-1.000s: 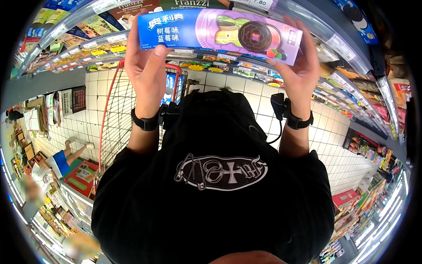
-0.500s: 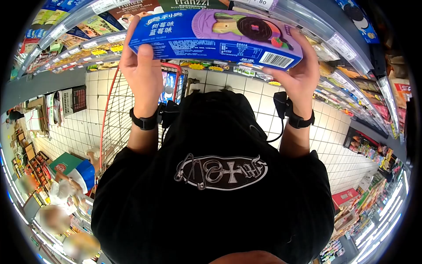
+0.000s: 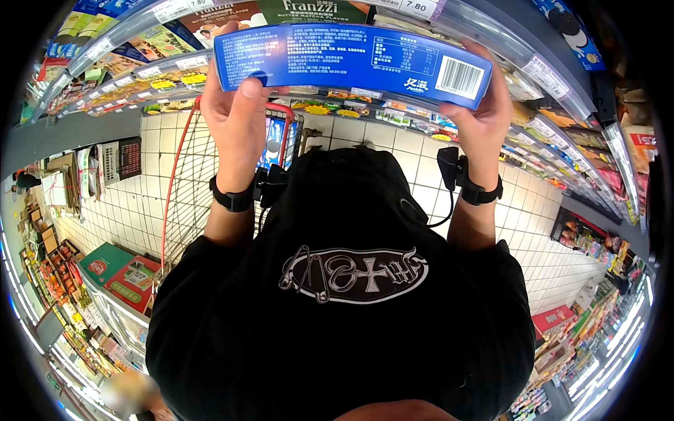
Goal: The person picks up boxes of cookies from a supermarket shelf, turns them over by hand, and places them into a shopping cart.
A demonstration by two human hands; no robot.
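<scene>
A long blue cookie box (image 3: 337, 62) is held up level in front of the shelf. Its narrow side with small white print, a nutrition table and a barcode faces me. My left hand (image 3: 240, 112) grips the left end, thumb on the printed side. At the other end my right hand (image 3: 484, 105) is closed round the corner beside the barcode, thumb underneath. The fingers behind the box are mostly hidden. Both wrists wear black straps with small devices.
Store shelves (image 3: 393, 10) with price tags and Franzzi boxes (image 3: 316, 12) curve across the top. A red-rimmed wire cart (image 3: 184, 165) stands at my left, a blue package (image 3: 275, 144) in it. Part of another person (image 3: 130, 393) shows at lower left.
The box has been tipped so that its printed side faces me and the cookie picture is out of sight. A person at the lower left has moved away from beside the cart.
</scene>
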